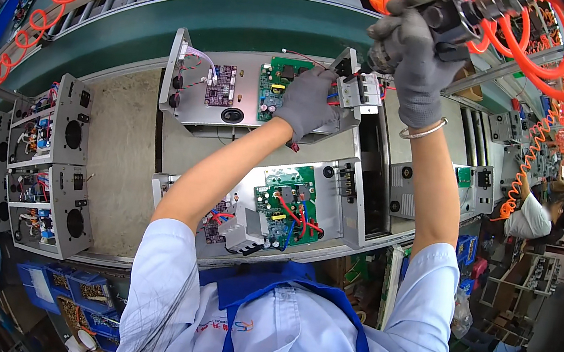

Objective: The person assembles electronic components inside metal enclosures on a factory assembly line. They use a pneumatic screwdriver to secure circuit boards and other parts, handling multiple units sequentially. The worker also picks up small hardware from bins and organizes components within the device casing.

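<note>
My left hand (pixel 306 102), in a grey glove, reaches into a metal chassis (pixel 194 109). Its fingers bend against the inner side of the right end panel, close to a switch block (pixel 359 92) with dark toggles; what they grip is hidden. A green circuit board (pixel 273 89) lies under that hand, a smaller purple board (pixel 222 87) to its left. My right hand (pixel 414 65), also gloved, is wrapped round a dark air screwdriver (pixel 450 24). The tool's front end points down-left at the switch block; whether the tip touches it cannot be made out.
Nearer me lies a second chassis (pixel 330 214) with a green board, red wires and a grey finned block (pixel 245 229). More chassis (pixel 73 141) stand stacked at left. Orange coiled hoses (pixel 555 77) hang at upper right. Blue bins (pixel 92 291) sit lower left; a co-worker (pixel 531 217) is at right.
</note>
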Demonstrator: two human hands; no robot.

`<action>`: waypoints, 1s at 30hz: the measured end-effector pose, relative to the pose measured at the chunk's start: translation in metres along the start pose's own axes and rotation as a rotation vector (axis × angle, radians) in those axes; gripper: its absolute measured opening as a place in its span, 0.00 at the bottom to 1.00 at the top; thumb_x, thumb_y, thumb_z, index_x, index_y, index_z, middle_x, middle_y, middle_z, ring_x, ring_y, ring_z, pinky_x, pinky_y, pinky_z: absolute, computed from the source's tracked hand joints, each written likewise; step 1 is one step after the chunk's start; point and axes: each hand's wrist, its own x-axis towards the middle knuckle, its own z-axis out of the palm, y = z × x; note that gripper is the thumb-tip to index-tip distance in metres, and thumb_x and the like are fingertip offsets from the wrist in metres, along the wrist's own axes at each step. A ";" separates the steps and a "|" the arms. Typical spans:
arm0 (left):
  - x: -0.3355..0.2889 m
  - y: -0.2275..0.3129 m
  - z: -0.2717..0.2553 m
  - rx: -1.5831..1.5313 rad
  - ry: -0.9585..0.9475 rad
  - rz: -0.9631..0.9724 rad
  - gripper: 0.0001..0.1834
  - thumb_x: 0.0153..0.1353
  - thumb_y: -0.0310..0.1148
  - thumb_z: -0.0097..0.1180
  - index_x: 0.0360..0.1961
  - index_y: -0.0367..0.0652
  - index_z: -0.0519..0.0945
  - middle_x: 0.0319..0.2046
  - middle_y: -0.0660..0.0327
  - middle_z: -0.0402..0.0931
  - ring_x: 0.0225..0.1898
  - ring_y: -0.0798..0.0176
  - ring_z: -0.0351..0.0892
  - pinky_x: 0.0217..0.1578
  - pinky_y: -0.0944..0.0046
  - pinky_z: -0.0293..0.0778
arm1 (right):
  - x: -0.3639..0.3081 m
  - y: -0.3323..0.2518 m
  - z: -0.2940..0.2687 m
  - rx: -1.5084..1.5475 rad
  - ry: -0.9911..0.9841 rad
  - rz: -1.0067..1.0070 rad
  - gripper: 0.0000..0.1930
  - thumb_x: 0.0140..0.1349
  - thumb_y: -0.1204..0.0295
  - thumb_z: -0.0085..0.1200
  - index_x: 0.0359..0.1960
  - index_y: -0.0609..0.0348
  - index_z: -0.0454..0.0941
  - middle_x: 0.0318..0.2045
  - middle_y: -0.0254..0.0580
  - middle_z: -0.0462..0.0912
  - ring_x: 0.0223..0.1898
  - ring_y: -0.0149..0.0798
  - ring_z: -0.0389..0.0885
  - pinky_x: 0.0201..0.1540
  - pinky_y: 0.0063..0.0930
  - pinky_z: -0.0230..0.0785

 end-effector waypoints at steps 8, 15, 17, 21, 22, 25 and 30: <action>-0.001 0.000 0.002 0.011 -0.008 0.010 0.32 0.42 0.50 0.69 0.46 0.40 0.79 0.45 0.51 0.76 0.49 0.48 0.75 0.50 0.54 0.72 | 0.000 -0.006 0.017 0.072 0.074 0.181 0.09 0.61 0.76 0.51 0.42 0.59 0.72 0.23 0.37 0.77 0.19 0.28 0.77 0.20 0.21 0.68; 0.002 -0.005 -0.001 -0.033 0.094 -0.027 0.33 0.43 0.52 0.69 0.45 0.38 0.79 0.44 0.51 0.77 0.47 0.49 0.77 0.49 0.55 0.72 | 0.014 -0.022 0.011 0.124 0.077 0.177 0.12 0.63 0.68 0.49 0.46 0.59 0.72 0.21 0.40 0.78 0.18 0.29 0.76 0.17 0.20 0.66; 0.007 -0.003 -0.016 -0.034 0.095 -0.179 0.33 0.43 0.52 0.69 0.44 0.37 0.80 0.42 0.50 0.79 0.46 0.49 0.78 0.48 0.55 0.73 | 0.019 -0.042 -0.002 0.356 -0.059 0.205 0.15 0.65 0.62 0.48 0.47 0.59 0.71 0.22 0.41 0.77 0.16 0.30 0.75 0.17 0.23 0.67; 0.034 -0.014 -0.022 -0.071 -0.041 -0.366 0.32 0.43 0.53 0.69 0.41 0.36 0.82 0.37 0.48 0.82 0.41 0.49 0.82 0.45 0.56 0.74 | 0.022 -0.049 -0.062 0.603 -0.215 0.336 0.21 0.62 0.61 0.46 0.49 0.66 0.72 0.32 0.47 0.79 0.24 0.33 0.74 0.25 0.30 0.67; 0.036 -0.027 -0.034 -0.021 -0.072 -0.387 0.30 0.43 0.53 0.68 0.39 0.37 0.83 0.36 0.47 0.83 0.39 0.48 0.83 0.44 0.56 0.74 | 0.012 -0.041 -0.062 0.614 -0.146 0.341 0.24 0.61 0.58 0.45 0.50 0.66 0.71 0.35 0.48 0.77 0.24 0.32 0.70 0.26 0.30 0.64; 0.045 -0.017 -0.030 -0.076 -0.180 -0.428 0.28 0.37 0.52 0.68 0.38 0.44 0.85 0.38 0.50 0.83 0.42 0.49 0.82 0.45 0.55 0.75 | -0.034 -0.056 -0.086 0.737 -0.136 0.400 0.27 0.61 0.57 0.45 0.54 0.69 0.69 0.43 0.49 0.73 0.23 0.29 0.65 0.27 0.28 0.62; 0.031 -0.047 -0.033 -0.026 -0.207 -0.420 0.36 0.41 0.55 0.67 0.50 0.45 0.80 0.44 0.48 0.80 0.46 0.47 0.80 0.51 0.54 0.73 | -0.087 -0.068 -0.097 0.957 -0.172 0.396 0.29 0.57 0.61 0.52 0.57 0.70 0.66 0.41 0.47 0.69 0.21 0.25 0.63 0.24 0.23 0.60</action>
